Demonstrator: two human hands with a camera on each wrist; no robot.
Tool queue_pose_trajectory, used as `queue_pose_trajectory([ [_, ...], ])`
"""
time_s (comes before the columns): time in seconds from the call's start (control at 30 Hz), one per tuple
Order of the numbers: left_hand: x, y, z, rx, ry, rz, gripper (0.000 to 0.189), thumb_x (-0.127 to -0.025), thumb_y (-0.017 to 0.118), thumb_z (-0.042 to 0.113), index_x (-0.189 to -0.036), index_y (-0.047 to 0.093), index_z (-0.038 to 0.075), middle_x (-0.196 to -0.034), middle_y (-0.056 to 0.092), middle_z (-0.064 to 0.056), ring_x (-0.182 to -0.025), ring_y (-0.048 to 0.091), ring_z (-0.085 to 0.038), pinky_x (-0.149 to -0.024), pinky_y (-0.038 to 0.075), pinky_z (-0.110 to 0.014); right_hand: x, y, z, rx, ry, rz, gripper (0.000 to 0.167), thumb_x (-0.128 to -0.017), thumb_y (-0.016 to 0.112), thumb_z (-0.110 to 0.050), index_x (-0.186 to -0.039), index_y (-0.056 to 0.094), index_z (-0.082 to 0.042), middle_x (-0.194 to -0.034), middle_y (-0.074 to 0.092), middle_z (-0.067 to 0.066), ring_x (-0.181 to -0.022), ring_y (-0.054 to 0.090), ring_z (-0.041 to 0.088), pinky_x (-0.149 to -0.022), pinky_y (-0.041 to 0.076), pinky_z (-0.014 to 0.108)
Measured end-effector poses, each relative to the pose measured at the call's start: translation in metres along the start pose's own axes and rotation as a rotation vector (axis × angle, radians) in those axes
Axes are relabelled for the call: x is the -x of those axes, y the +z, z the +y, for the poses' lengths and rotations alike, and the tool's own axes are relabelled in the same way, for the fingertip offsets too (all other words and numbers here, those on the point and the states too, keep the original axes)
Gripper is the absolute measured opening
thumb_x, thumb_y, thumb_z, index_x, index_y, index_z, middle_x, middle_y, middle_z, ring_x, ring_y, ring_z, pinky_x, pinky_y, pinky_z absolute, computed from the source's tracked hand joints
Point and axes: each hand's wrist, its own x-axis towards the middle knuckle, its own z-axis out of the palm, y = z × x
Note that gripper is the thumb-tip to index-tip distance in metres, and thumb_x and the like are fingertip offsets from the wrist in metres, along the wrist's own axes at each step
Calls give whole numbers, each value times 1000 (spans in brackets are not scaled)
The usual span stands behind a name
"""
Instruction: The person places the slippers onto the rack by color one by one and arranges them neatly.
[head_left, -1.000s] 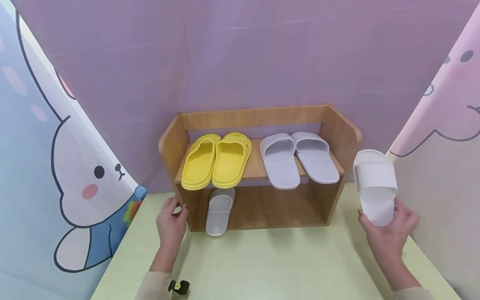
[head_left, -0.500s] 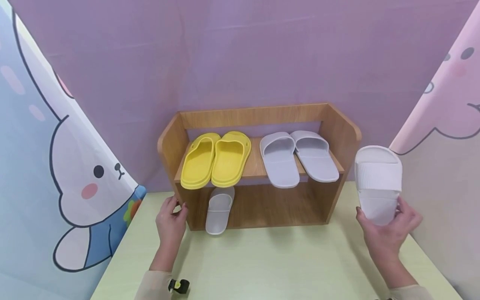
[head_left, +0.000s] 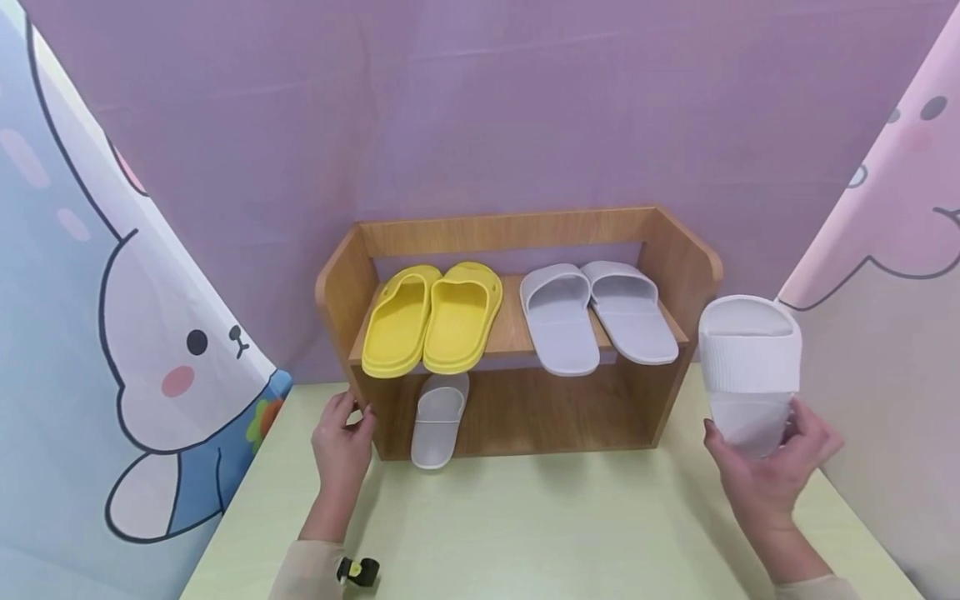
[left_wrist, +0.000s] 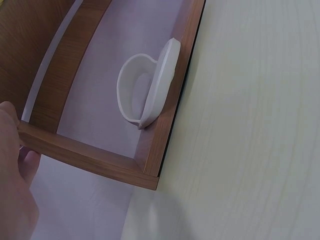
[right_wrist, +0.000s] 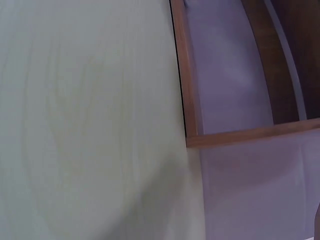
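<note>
My right hand point(head_left: 776, 467) holds a white slipper point(head_left: 752, 362) by its toe-less lower end, upright in the air just right of the wooden shoe rack point(head_left: 506, 233). Its ribbed strap faces the head camera. At the rack's left side, my left hand point(head_left: 342, 442) pinches the edge of the side panel; the left wrist view shows the fingers and thumb point(left_wrist: 30, 167) on either side of that board. A single white slipper point(head_left: 438, 425) lies on the lower shelf at the left, also seen edge-on as a pale slipper point(left_wrist: 162, 82) in the left wrist view.
The upper shelf bears a pair of yellow clogs point(head_left: 461, 321) on the left and a pair of light grey slippers point(head_left: 562, 325) on the right. The rack stands on a pale table point(head_left: 525, 533). Behind it hangs a purple cloth point(head_left: 510, 108), with printed cartoon curtains point(head_left: 150, 375) at both sides.
The white slipper in my right hand has tilted, turning its strap more squarely to the head camera, and lately shifted slightly left. My left hand stays at the side panel.
</note>
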Motion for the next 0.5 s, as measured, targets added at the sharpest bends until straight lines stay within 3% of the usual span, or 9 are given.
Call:
queue_pose_trajectory([
  [0.17,0,1,-1,6,2,4,26,-93,79,-8,-117,79,3,-112,73,-11,-104,75,-31,-77,54,-3,4,3,1,-8,-47,17,91,-57,88,-19,-135,56,17,-133,49,-10,-122,42,12,-88,32,20],
  [0.5,0,0,-1,5,-12,-2,27,-94,79,-8,-118,79,4,-113,73,-12,-105,75,-33,-77,53,-2,12,7,-12,-33,-89,-49,93,-60,87,-26,-136,58,18,-132,41,-7,-112,46,7,-87,34,19],
])
